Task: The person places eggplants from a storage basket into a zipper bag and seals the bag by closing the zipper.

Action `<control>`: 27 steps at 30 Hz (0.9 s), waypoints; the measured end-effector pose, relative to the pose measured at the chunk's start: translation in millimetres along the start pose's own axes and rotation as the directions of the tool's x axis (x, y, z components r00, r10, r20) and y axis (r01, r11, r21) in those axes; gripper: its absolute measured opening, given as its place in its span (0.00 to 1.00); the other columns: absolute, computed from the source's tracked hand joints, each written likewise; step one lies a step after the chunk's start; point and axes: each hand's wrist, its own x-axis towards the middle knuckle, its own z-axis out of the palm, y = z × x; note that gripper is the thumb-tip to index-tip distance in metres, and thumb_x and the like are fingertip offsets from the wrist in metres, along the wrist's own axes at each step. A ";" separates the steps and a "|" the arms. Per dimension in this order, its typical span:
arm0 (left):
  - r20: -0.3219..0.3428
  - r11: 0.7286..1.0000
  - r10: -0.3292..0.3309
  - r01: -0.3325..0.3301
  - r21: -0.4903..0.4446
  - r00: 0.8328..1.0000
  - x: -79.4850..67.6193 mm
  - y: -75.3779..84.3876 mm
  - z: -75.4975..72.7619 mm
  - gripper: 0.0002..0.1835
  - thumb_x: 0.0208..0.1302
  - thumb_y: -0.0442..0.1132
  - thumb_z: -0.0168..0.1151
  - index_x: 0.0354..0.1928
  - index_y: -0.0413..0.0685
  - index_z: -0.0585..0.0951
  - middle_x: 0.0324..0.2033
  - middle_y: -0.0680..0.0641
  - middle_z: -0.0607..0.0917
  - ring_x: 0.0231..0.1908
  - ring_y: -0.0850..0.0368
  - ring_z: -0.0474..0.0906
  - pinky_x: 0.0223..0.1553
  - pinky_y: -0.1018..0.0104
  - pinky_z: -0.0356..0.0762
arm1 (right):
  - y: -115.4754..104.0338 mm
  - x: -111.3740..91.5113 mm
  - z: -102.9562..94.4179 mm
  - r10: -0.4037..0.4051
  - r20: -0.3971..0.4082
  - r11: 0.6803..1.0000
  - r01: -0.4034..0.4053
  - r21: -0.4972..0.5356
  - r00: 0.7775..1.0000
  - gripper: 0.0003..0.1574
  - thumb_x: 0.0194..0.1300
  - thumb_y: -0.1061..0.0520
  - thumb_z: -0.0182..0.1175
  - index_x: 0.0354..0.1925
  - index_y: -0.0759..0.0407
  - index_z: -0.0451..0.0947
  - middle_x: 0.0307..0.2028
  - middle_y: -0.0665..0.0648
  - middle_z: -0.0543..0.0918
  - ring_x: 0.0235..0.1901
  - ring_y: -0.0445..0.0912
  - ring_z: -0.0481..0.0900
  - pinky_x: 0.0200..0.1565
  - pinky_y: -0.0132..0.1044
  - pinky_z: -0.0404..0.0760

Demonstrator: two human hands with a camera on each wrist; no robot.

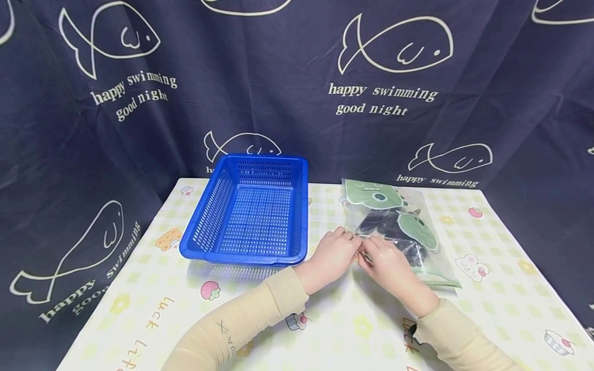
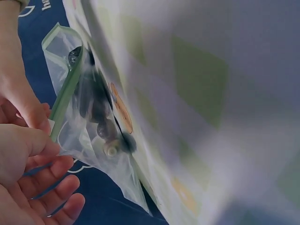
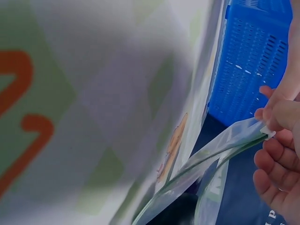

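A clear zip bag (image 1: 417,234) with green cartoon prints lies on the right half of the table, dark items (image 1: 378,221) showing through it. Both hands meet at its near left corner. My left hand (image 1: 334,253) pinches that corner between thumb and finger, its other fingers loosely bent in the left wrist view. Close against it, my right hand (image 1: 387,263) pinches the same corner by a small white slider (image 3: 269,132). Two green zip edges (image 3: 225,152) spread apart away from the slider. Rounded pieces (image 2: 111,147) show inside the bag; their kind is unclear.
A blue plastic basket (image 1: 243,259) with perforated walls stands left of the bag, close to the left hand. A checked, cartoon-printed cloth (image 1: 153,288) covers the table. Behind the table's back edge hangs a dark blue curtain (image 1: 297,67) with white fish drawings.
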 end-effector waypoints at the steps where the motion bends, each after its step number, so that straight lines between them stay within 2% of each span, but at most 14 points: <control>1: 0.000 1.000 0.006 -0.006 0.016 1.000 -0.1 0.4 -0.7 0.09 0.63 0.51 0.58 0.40 0.58 0.79 0.33 0.57 0.81 0.36 0.61 0.72 0.30 0.71 0.68 | 0.4 -0.9 0.3 0.001 -0.001 1.000 -0.001 0.002 1.000 0.10 0.45 0.63 0.65 0.27 0.60 0.74 0.24 0.51 0.77 0.25 0.46 0.76 0.29 0.40 0.77; 5: -0.003 0.997 0.031 -0.031 0.076 1.000 0.4 1.5 0.3 0.09 0.63 0.50 0.57 0.42 0.58 0.79 0.34 0.57 0.81 0.36 0.61 0.71 0.30 0.70 0.66 | 3.9 -5.9 1.4 0.026 0.005 1.000 -0.026 0.009 1.000 0.10 0.44 0.63 0.65 0.26 0.59 0.73 0.24 0.51 0.76 0.25 0.46 0.76 0.28 0.40 0.77; 10: -0.022 0.989 0.053 -0.049 0.136 0.998 -0.9 0.1 3.8 0.07 0.61 0.42 0.59 0.41 0.58 0.78 0.33 0.56 0.80 0.36 0.60 0.70 0.30 0.70 0.65 | 8.7 -12.5 -0.2 0.043 0.017 0.999 -0.043 0.007 0.999 0.10 0.43 0.64 0.65 0.24 0.57 0.72 0.21 0.50 0.74 0.23 0.43 0.73 0.26 0.39 0.75; 15: -0.013 0.982 0.080 -0.077 0.170 0.997 -3.3 -1.0 5.1 0.08 0.60 0.41 0.59 0.42 0.58 0.77 0.34 0.55 0.79 0.37 0.59 0.69 0.32 0.69 0.65 | 11.8 -18.3 -1.6 0.043 0.022 0.999 -0.044 0.019 0.999 0.09 0.44 0.65 0.62 0.25 0.57 0.72 0.22 0.49 0.73 0.24 0.43 0.71 0.26 0.38 0.74; 20: -0.021 0.980 0.086 -0.081 0.184 0.996 -3.1 -0.8 4.4 0.07 0.61 0.41 0.58 0.41 0.56 0.76 0.34 0.55 0.78 0.37 0.59 0.68 0.34 0.68 0.65 | 11.8 -22.3 -1.3 0.058 0.034 0.998 -0.058 -0.001 0.998 0.08 0.46 0.62 0.62 0.28 0.58 0.73 0.23 0.51 0.75 0.25 0.46 0.74 0.27 0.41 0.72; 23: -0.018 0.970 0.094 -0.088 0.225 0.995 -3.6 0.9 3.2 0.07 0.61 0.41 0.58 0.42 0.55 0.76 0.37 0.55 0.78 0.39 0.59 0.69 0.36 0.68 0.66 | 11.4 -23.3 -1.5 0.067 0.027 0.998 -0.067 -0.012 0.997 0.09 0.46 0.62 0.62 0.28 0.58 0.72 0.22 0.51 0.75 0.23 0.45 0.73 0.25 0.41 0.70; 27: -0.022 0.956 0.140 -0.130 0.262 0.990 -4.6 5.6 2.2 0.09 0.62 0.43 0.57 0.44 0.56 0.75 0.40 0.55 0.77 0.42 0.59 0.68 0.38 0.68 0.65 | 10.9 -21.7 -3.4 0.061 0.013 0.998 -0.060 -0.017 0.998 0.08 0.46 0.63 0.61 0.26 0.58 0.71 0.20 0.50 0.72 0.22 0.44 0.69 0.25 0.40 0.68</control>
